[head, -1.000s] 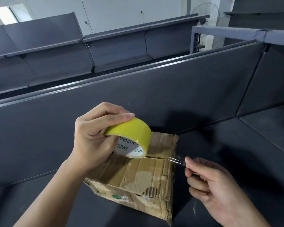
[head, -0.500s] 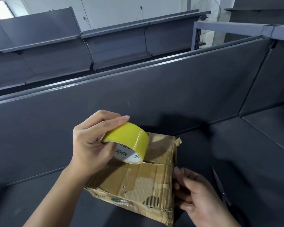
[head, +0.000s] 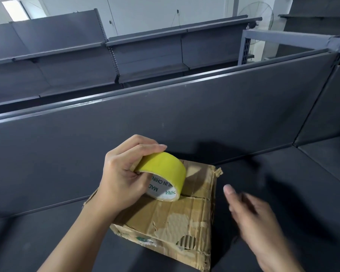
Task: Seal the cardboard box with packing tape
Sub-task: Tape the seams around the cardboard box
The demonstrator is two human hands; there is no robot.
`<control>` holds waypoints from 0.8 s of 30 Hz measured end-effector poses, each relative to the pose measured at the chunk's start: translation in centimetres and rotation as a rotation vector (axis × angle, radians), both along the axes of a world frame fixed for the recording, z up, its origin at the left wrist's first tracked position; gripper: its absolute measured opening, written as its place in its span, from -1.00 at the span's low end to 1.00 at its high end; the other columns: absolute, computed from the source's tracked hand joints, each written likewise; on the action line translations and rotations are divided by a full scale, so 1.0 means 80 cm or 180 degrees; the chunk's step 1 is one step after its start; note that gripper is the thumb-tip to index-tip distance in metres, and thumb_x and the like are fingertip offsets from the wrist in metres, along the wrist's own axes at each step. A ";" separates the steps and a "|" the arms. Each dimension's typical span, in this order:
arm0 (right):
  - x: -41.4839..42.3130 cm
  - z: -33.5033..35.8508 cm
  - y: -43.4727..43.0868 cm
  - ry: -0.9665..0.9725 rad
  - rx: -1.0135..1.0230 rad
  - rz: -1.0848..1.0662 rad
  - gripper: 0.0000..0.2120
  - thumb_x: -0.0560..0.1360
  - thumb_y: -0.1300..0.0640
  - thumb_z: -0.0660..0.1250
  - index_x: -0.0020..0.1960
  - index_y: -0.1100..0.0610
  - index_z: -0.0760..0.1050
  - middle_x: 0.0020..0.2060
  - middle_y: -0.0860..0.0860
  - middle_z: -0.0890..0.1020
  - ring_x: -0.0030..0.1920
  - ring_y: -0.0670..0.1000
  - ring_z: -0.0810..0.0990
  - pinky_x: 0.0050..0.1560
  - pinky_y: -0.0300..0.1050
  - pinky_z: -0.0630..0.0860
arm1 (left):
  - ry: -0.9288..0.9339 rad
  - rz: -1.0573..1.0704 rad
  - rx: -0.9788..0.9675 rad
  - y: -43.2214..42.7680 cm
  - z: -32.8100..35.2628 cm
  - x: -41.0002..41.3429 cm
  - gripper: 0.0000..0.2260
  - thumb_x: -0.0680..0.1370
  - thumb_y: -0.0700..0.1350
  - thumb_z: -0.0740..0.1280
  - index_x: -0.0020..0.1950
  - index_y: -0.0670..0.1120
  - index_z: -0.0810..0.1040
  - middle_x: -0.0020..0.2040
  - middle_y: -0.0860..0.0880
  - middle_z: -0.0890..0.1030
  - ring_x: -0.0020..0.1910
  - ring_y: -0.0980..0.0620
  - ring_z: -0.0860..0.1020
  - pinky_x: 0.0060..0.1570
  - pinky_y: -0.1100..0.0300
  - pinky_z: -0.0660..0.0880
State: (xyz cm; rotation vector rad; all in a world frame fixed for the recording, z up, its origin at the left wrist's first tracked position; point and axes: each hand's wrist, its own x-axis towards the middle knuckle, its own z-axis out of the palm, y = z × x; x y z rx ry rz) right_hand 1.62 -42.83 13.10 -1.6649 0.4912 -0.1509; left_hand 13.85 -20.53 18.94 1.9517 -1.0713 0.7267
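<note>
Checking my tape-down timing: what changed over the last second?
The right hand released the end pulled from the roll past the box edge, pressed that side, then came away rightward, blurred and empty. The left hand still grips the roll on the box top.

tape roll (head: 161,174) core, "made in china"

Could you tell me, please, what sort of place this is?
Probably a shop or stockroom: rows of grey metal shelving, a slotted upright post, and a worn cardboard box resting on one shelf.
</note>
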 end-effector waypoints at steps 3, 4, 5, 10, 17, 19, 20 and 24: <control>0.002 0.022 0.010 -0.0362 -0.0424 0.0103 -0.39 0.41 -0.39 0.28 -0.36 0.12 0.18 -0.50 -0.09 0.25 -0.45 -0.08 0.28 -0.33 -0.16 0.27 | -0.0014 0.0004 -0.0018 -0.001 0.002 -0.001 -0.45 0.16 -0.47 0.24 0.08 -0.22 0.70 -0.01 -0.11 0.66 0.03 0.02 0.65 -0.02 0.21 0.56; 0.006 0.028 0.017 -0.0414 -0.0595 0.0191 -0.42 0.43 -0.35 0.31 -0.38 0.11 0.22 -0.54 -0.11 0.27 -0.48 -0.11 0.27 -0.40 -0.24 0.25 | 0.0007 0.0004 -0.0007 -0.001 0.004 -0.002 -0.45 0.17 -0.47 0.25 0.10 -0.22 0.70 0.00 -0.10 0.67 0.04 0.02 0.65 0.00 0.21 0.57; 0.011 0.029 0.024 -0.0448 -0.0703 0.0212 -0.44 0.44 -0.30 0.36 -0.41 0.11 0.26 -0.57 -0.11 0.29 -0.51 -0.13 0.28 -0.45 -0.25 0.25 | 0.0053 -0.0004 0.0024 0.000 0.005 -0.004 -0.45 0.18 -0.46 0.26 0.12 -0.21 0.69 0.02 -0.08 0.67 0.06 0.03 0.65 0.01 0.22 0.57; 0.021 0.011 0.041 -0.0479 -0.0019 0.0108 -0.49 0.47 -0.07 0.46 -0.30 0.29 0.30 -0.47 0.00 0.34 -0.43 -0.04 0.32 -0.40 -0.15 0.25 | 0.0752 0.0153 0.0599 0.026 0.009 -0.006 -0.47 0.38 -0.23 0.47 0.35 0.01 0.57 0.14 0.18 0.66 0.14 0.13 0.64 0.11 0.32 0.53; 0.030 0.005 0.048 -0.0484 0.0037 0.0028 -0.55 0.52 -0.06 0.41 -0.20 0.31 0.39 -0.42 0.09 0.46 -0.43 0.02 0.44 -0.37 -0.09 0.36 | 0.1957 -0.0124 0.1146 0.047 0.025 0.010 -0.83 0.47 0.01 0.54 0.01 0.05 0.65 -0.09 0.17 0.71 -0.10 0.15 0.68 -0.11 0.33 0.53; 0.032 0.007 0.049 -0.0378 0.0094 0.0064 -0.62 0.51 -0.07 0.43 -0.12 0.28 0.51 -0.32 0.17 0.63 -0.32 0.15 0.61 -0.29 -0.04 0.49 | 0.2091 -0.0209 0.0961 0.046 0.025 0.010 -0.81 0.46 -0.05 0.55 0.02 -0.05 0.66 -0.09 0.09 0.73 -0.12 0.13 0.69 -0.11 0.32 0.55; 0.032 0.009 0.048 -0.0281 0.0151 0.0096 -0.69 0.50 -0.06 0.45 -0.09 0.21 0.58 -0.26 0.11 0.71 -0.24 0.08 0.68 -0.23 -0.02 0.55 | 0.2145 -0.0228 0.0842 0.046 0.024 0.009 -0.80 0.46 -0.08 0.55 0.02 -0.10 0.66 -0.08 0.06 0.74 -0.12 0.12 0.70 -0.11 0.31 0.56; 0.025 0.023 0.034 -0.0041 0.0414 0.0384 -0.94 0.51 0.04 0.45 -0.12 -0.01 0.63 -0.24 -0.20 0.74 -0.29 -0.29 0.66 -0.27 -0.32 0.46 | 0.2301 -0.0229 0.0602 0.046 0.018 -0.005 -0.82 0.48 -0.15 0.56 0.05 -0.12 0.66 -0.04 0.00 0.75 -0.07 0.05 0.71 -0.04 0.24 0.58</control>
